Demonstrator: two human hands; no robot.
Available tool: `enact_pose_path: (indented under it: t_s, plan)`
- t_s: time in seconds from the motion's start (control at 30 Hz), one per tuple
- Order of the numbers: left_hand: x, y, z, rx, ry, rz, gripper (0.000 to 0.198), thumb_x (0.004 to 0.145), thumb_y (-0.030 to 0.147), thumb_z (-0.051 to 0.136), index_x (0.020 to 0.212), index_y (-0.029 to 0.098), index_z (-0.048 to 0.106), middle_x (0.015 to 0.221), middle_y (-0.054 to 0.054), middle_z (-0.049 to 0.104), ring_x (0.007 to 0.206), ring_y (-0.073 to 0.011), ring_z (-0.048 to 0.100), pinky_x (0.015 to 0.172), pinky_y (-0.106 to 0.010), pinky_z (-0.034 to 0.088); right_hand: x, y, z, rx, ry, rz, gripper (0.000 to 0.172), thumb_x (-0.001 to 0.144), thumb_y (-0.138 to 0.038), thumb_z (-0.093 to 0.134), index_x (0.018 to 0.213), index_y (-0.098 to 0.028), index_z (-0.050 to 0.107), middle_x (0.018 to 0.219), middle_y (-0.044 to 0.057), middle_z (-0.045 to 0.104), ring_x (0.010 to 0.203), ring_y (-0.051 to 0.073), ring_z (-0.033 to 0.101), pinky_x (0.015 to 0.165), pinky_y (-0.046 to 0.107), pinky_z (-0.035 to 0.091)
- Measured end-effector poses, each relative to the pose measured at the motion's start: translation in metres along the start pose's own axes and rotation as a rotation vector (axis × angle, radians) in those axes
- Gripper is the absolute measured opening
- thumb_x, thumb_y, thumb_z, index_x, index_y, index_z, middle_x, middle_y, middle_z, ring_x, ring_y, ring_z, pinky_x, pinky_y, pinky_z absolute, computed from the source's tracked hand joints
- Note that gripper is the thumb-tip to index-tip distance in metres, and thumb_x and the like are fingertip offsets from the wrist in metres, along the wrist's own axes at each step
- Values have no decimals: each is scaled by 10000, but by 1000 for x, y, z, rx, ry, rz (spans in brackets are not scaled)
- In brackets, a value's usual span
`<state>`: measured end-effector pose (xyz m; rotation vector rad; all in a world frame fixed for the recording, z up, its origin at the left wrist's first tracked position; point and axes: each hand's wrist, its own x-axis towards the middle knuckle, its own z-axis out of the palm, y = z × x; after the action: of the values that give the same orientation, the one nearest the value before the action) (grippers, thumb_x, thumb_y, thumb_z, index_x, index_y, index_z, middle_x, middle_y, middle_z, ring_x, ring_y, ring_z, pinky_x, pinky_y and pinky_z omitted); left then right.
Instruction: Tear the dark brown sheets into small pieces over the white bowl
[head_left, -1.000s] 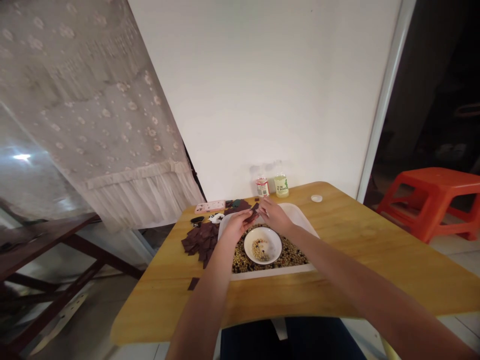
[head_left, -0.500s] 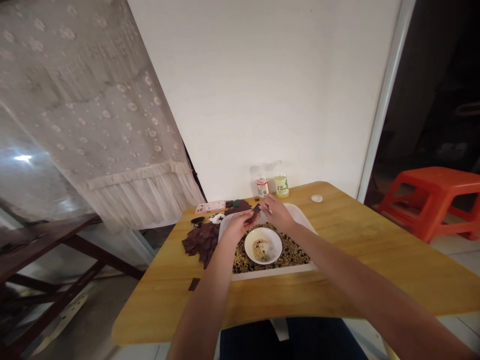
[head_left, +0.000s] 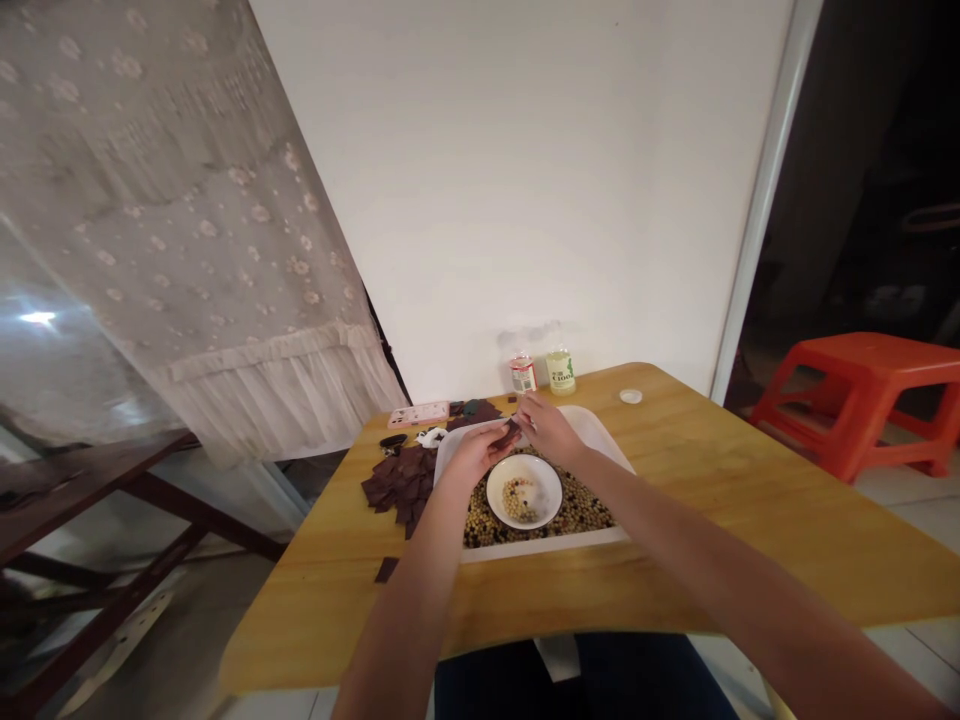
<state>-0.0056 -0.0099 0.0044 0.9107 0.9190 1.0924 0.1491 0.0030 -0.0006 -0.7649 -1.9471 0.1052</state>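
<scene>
A small dark brown square piece [head_left: 510, 434] is held in my left hand [head_left: 480, 450], above the far part of a white tray [head_left: 546, 546]. My right hand [head_left: 546, 428] meets it from the other side, fingers pinched together at its edge. Whether anything small is also between those fingertips is too fine to see. Below both hands a white bowl [head_left: 553, 490] with a dark rim holds some pale beads [head_left: 517, 497]. It sits among many tan and black beads [head_left: 581, 505] that cover the tray's bottom.
A heap of brown squares [head_left: 401, 483] lies left of the tray, with one loose square [head_left: 386, 569] nearer me. Behind are a pink phone [head_left: 418, 414], a red-and-white container [head_left: 523, 374] and a yellowish jar [head_left: 560, 372]. A white lid [head_left: 631, 396] rests on the wooden table [head_left: 720, 470]; an orange stool [head_left: 862, 400] stands right.
My right fingers have closed in on the brown square, which now looks more tilted or folded between both hands. The bowl, tray and heap have stayed put; the view has shifted slightly.
</scene>
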Motion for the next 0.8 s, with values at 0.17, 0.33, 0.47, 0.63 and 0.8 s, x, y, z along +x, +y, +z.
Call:
enact_pose_path:
  t_s: [0.17,0.33,0.47,0.63,0.8]
  plan:
    - [-2,3,1,-1,25,-2,123,729,48,578,802,79,671,768,-112,688,701,-147,651,641,-220,518,1,1,0,0,14,8,209,799,-114,395,643,-210,294,695,2,371,639,141,384,587,250,326]
    - [-1,1,0,12,-36,-14,141,713,55,604,831,79,676,798,-116,688,722,-157,652,642,-218,514,1,2,0,-4,22,19,207,799,-123,394,642,-212,292,691,2,370,642,145,382,589,252,323]
    - [2,-1,-3,17,-33,1,154,698,76,637,846,79,677,809,-118,687,735,-157,649,676,-230,514,1,1,1,15,9,-2,211,795,-112,392,638,-211,290,689,0,368,638,141,381,587,249,321]
    - [2,-1,-3,15,-40,4,168,699,79,639,863,76,674,822,-119,686,741,-158,649,685,-233,515,0,2,0,-2,33,14,199,796,-106,396,645,-206,312,705,4,383,650,138,384,596,247,324]
    - [1,0,-2,13,-17,7,130,717,61,607,822,83,679,791,-107,689,735,-149,649,674,-218,516,0,1,2,10,-11,6,182,805,-112,394,658,-202,335,719,9,397,661,138,394,593,244,325]
